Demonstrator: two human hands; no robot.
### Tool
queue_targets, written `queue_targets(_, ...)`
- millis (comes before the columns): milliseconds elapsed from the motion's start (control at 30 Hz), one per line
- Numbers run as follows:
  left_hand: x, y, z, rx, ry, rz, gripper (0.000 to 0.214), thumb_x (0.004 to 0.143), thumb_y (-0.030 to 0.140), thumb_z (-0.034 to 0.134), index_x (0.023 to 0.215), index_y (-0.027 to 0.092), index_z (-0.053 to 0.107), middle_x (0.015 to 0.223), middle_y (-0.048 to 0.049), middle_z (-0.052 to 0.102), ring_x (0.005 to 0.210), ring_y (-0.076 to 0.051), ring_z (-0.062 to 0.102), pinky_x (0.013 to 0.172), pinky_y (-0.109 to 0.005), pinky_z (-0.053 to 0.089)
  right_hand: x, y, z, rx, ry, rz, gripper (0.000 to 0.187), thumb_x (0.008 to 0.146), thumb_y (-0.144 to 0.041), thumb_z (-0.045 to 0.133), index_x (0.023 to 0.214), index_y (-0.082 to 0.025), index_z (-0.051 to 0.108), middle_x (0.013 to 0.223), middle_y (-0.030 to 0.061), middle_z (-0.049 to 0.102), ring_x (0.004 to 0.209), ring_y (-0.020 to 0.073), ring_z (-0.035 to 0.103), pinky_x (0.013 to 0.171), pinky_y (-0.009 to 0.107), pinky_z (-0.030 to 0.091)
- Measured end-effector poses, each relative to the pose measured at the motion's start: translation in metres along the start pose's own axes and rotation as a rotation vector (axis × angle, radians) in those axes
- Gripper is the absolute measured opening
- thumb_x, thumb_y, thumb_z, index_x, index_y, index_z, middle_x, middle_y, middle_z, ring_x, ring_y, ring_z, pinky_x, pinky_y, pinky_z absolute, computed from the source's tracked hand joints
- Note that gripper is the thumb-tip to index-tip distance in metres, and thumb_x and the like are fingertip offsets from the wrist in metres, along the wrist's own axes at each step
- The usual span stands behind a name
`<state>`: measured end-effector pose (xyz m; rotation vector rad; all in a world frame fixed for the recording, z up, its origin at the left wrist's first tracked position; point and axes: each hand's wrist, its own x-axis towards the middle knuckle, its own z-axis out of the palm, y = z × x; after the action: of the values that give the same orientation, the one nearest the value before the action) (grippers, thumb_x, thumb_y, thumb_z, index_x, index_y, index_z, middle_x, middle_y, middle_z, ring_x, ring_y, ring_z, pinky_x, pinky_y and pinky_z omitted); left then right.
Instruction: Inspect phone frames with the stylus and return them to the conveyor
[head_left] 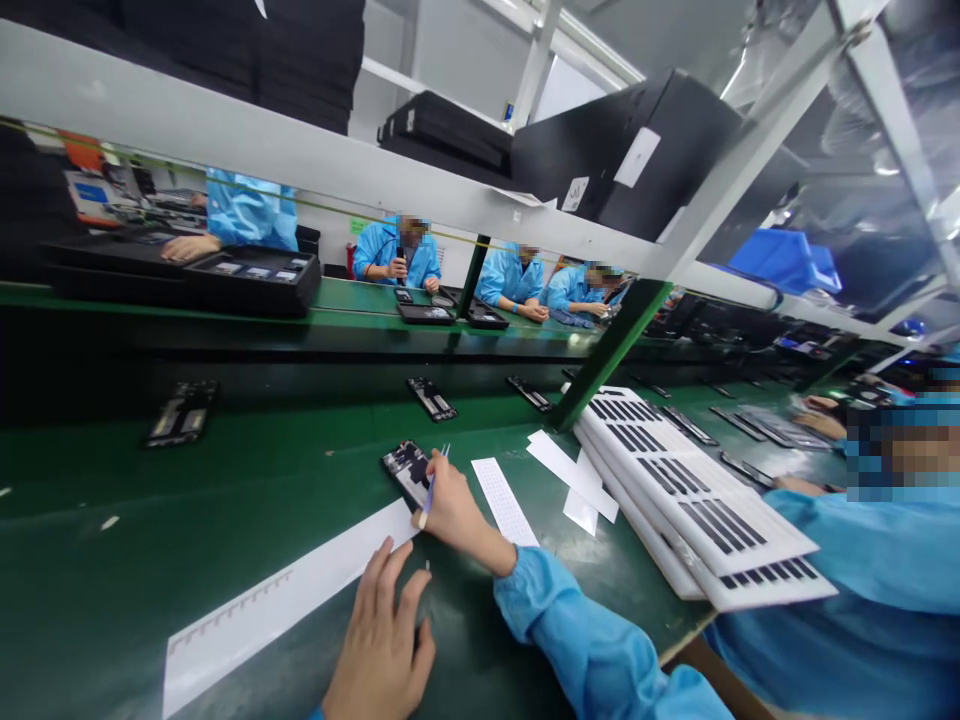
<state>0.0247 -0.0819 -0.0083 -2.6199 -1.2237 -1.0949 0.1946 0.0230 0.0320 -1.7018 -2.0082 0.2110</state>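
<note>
The fingers (375,572) of the left hand (379,645) lie stretched out and slightly apart, flat on the green table (112,600), gripping nothing. Their tips rest at the near edge of a long white strip (277,595) that runs slantwise from the lower left up towards the middle. Just beyond the upper end of that strip lies a dark phone frame (403,466), open side up and set at an angle. It is well ahead of the left fingertips and directly under the right hand (454,512). The right hand's fingers are closed around a thin blue-tipped tool (430,488), held pen-fashion. Its lower end points down at the near edge of the frame, but whether the tip touches cannot be told. The thumb side of this hand sits against the frame's right edge. To the right, just beside the wrist, lies a short dotted white strip (504,500), then a few loose white slips (571,472). Further right a stack of white slotted trays (697,510) rests on the table's edge. A co-worker's blue sleeve (862,570) is near its far side.
</note>
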Motion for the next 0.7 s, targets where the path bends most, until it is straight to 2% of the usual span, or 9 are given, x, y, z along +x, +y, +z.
queue_targets(133, -0.001, -0.007, 0.009, 0.095, 0.013, 0.048, 0.05, 0.077, 0.018, 0.052, 0.126, 0.022, 0.051, 0.148, -0.0109, 0.038, 0.138, -0.033, 0.033, 0.099, -0.047, 0.048, 0.086, 0.003, 0.001, -0.005, 0.088, 0.111, 0.056, 0.059, -0.017, 0.073, 0.105, -0.02, 0.041, 0.107, 0.0093, 0.058, 0.102, 0.0297, 0.058, 0.089, 0.043, 0.045)
queue_targets(233, -0.005, -0.011, 0.022, 0.139, 0.035, 0.027, 0.054, 0.071, 0.013, 0.053, 0.124, 0.024, 0.052, 0.146, -0.0094, 0.042, 0.136, -0.033, 0.037, 0.098, -0.046, 0.048, 0.153, 0.005, 0.005, 0.044, 0.038, 0.185, 0.059, 0.063, -0.023, 0.079, 0.108, -0.019, 0.042, 0.102, 0.0077, 0.063, 0.092, 0.0245, 0.064, 0.082, 0.034, 0.048)
queue_targets(300, -0.007, -0.013, 0.03, 0.151, 0.045, 0.003, 0.057, 0.067, 0.01, 0.053, 0.122, 0.025, 0.053, 0.144, -0.0085, 0.044, 0.136, -0.033, 0.038, 0.1, -0.047, 0.047, 0.182, 0.013, 0.005, 0.038, 0.028, 0.216, 0.057, 0.069, -0.03, 0.079, 0.11, -0.018, 0.042, 0.1, 0.0079, 0.065, 0.091, 0.0231, 0.066, 0.08, 0.03, 0.049)
queue_targets(367, -0.008, -0.013, 0.035, 0.158, 0.048, -0.007, 0.059, 0.065, 0.008, 0.054, 0.121, 0.026, 0.053, 0.144, -0.0076, 0.045, 0.135, -0.033, 0.038, 0.102, -0.047, 0.045, 0.195, 0.027, 0.005, 0.006, 0.039, 0.279, 0.056, 0.075, -0.036, 0.075, 0.114, -0.017, 0.041, 0.109, 0.0132, 0.064, 0.101, 0.0256, 0.064, 0.084, 0.033, 0.048)
queue_targets(433, -0.008, -0.012, 0.036, 0.165, 0.05, -0.008, 0.06, 0.063, 0.009, 0.054, 0.12, 0.027, 0.053, 0.144, -0.0067, 0.046, 0.135, -0.032, 0.039, 0.104, -0.046, 0.044, 0.195, 0.044, 0.005, -0.041, 0.043, 0.374, 0.06, 0.076, -0.04, 0.074, 0.118, -0.015, 0.039, 0.121, 0.0215, 0.058, 0.114, 0.0318, 0.058, 0.09, 0.041, 0.046)
queue_targets(500, -0.007, -0.01, 0.035, 0.181, 0.046, -0.015, 0.06, 0.06, 0.009, 0.055, 0.117, 0.027, 0.054, 0.142, -0.0062, 0.047, 0.135, -0.031, 0.039, 0.104, -0.045, 0.043, 0.189, 0.062, 0.005, -0.08, 0.016, 0.468, 0.065, 0.074, -0.04, 0.076, 0.119, -0.012, 0.039, 0.123, 0.0267, 0.056, 0.117, 0.0375, 0.056, 0.09, 0.047, 0.045)
queue_targets(567, -0.006, -0.009, 0.03, 0.198, 0.033, -0.022, 0.06, 0.059, 0.009, 0.055, 0.116, 0.027, 0.054, 0.142, -0.006, 0.047, 0.135, -0.031, 0.039, 0.104, -0.045, 0.043, 0.184, 0.077, 0.003, -0.104, -0.02, 0.513, 0.062, 0.075, -0.037, 0.076, 0.118, -0.012, 0.04, 0.117, 0.0262, 0.06, 0.114, 0.038, 0.058, 0.09, 0.047, 0.045)
queue_targets(700, -0.004, -0.008, 0.021, 0.181, 0.026, 0.005, 0.058, 0.062, 0.011, 0.054, 0.118, 0.026, 0.055, 0.143, -0.0054, 0.047, 0.137, -0.031, 0.035, 0.105, -0.045, 0.043, 0.174, 0.097, -0.005, -0.147, -0.026, 0.517, 0.05, 0.083, -0.026, 0.068, 0.121, -0.013, 0.038, 0.115, 0.0238, 0.062, 0.111, 0.0329, 0.061, 0.091, 0.039, 0.044)
